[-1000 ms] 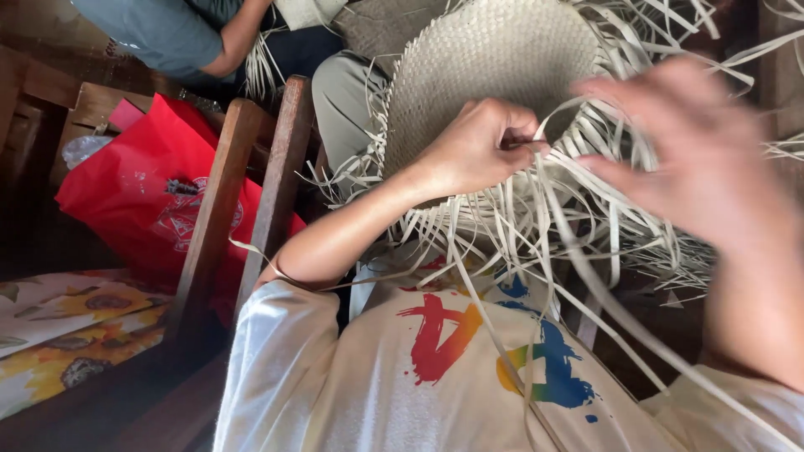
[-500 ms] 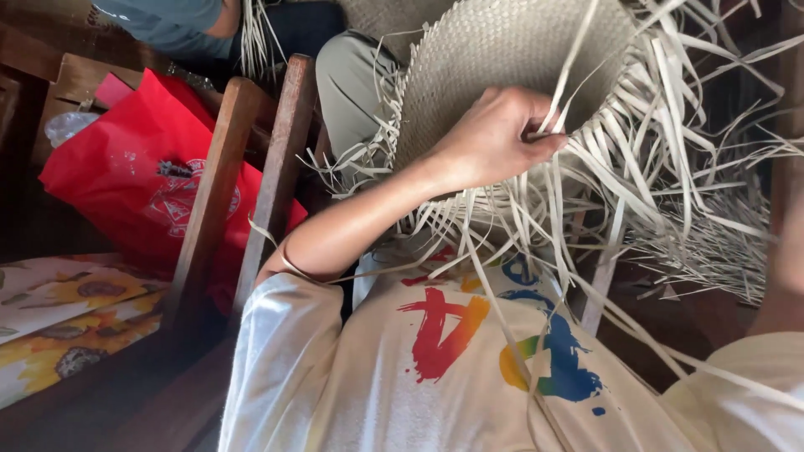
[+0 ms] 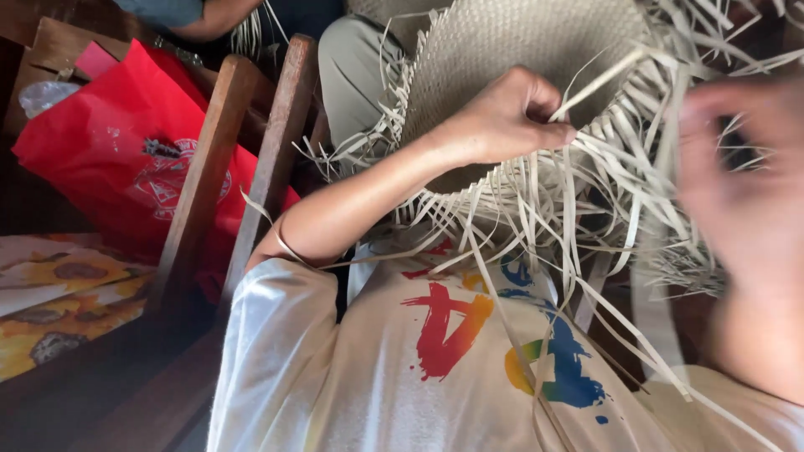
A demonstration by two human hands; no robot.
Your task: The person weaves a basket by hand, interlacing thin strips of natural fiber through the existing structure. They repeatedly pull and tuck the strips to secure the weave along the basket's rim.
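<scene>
The left hand (image 3: 507,117) pinches a pale strip against the woven straw piece (image 3: 519,42) held over the lap; the right hand (image 3: 737,192) is blurred, its grip impossible to tell. Loose strips (image 3: 586,218) hang across the white printed shirt (image 3: 402,368). A wooden chair back (image 3: 201,184) fronts a red plastic bag (image 3: 109,142) above sunflower-patterned cloth (image 3: 59,293).

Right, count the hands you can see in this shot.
2, both the wearer's. The left hand pinches pale strips at the edge of the woven hat. The right hand is a blur at the right edge. The person behind shows only an arm; their hands are hidden.
</scene>
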